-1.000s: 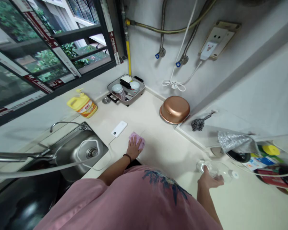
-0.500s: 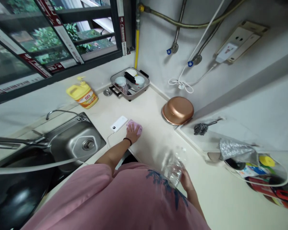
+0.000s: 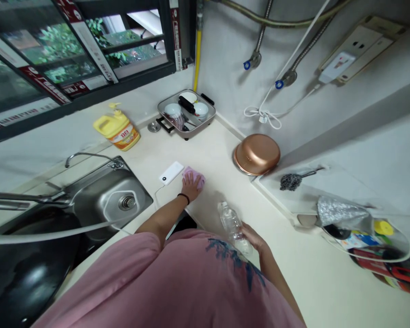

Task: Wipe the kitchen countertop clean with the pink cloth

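My left hand (image 3: 192, 186) lies flat with spread fingers on a pink cloth (image 3: 200, 180) on the pale countertop. Just left of the cloth is a white power bank (image 3: 171, 173) with a thin white cable. In my right hand (image 3: 253, 237) is a clear plastic bottle (image 3: 229, 217), gripped around its side close to my body. The bottle's neck points away from me toward the back left. Part of its lower end is near my shirt and hard to make out.
A steel sink (image 3: 105, 193) and a black wok lid (image 3: 27, 269) are at left. Behind stand a yellow detergent jug (image 3: 121, 134) and an electric pan (image 3: 187, 130) holding bowls. An upturned copper-coloured pot (image 3: 258, 154) sits by the wall. A scrubber (image 3: 291, 181) hangs at right.
The bottle in my right hand has turned and shifted forward and left, its neck now clearly visible. My left hand stays on the cloth. The whole view has shifted slightly.
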`<state>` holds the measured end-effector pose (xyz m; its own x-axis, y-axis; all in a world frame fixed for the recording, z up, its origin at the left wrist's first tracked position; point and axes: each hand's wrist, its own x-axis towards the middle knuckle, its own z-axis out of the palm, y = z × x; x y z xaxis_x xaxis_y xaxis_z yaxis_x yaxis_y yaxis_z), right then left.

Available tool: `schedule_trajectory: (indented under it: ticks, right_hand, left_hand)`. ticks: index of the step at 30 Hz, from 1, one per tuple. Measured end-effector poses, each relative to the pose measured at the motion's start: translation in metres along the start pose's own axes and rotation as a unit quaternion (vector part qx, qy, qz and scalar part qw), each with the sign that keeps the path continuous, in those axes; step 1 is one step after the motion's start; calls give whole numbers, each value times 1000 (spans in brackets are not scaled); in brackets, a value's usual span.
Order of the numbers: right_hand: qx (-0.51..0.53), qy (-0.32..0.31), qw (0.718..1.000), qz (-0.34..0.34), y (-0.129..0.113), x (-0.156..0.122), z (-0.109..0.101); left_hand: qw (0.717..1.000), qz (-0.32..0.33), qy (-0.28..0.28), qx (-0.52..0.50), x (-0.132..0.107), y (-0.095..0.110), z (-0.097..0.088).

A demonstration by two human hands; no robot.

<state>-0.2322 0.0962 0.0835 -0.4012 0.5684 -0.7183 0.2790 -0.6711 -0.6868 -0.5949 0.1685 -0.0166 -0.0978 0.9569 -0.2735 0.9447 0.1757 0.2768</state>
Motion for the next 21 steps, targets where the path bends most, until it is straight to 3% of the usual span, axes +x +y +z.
schedule_trajectory:
  ticks: [2,5,10,13,16,18,21]
  right_hand:
    - [-3,37,999,-24,11,-14,-11]
    - [11,157,985,-75,38,-38,-33]
    - [65,400,900,-160,87,-74,-66]
    - [90,514,830,-198,111,-84,-76]
    - [127,581,775,-215,132,-88,-80]
    - [142,606,752,-217,143,-89,-80]
    - [142,619,743,-210,151,-87,-77]
  left_hand:
    - [1000,-1,-4,2,1,1,-2]
    - [1000,-12,-5,11,3,5,-6]
    - [999,14,-11,27,-11,24,0]
    - [993,110,-18,31,-37,47,17]
    - [967,251,-29,20,-67,80,41]
    - [934,355,-30,10,-81,105,55]
    - [883,469,-16,-1,-87,139,70]
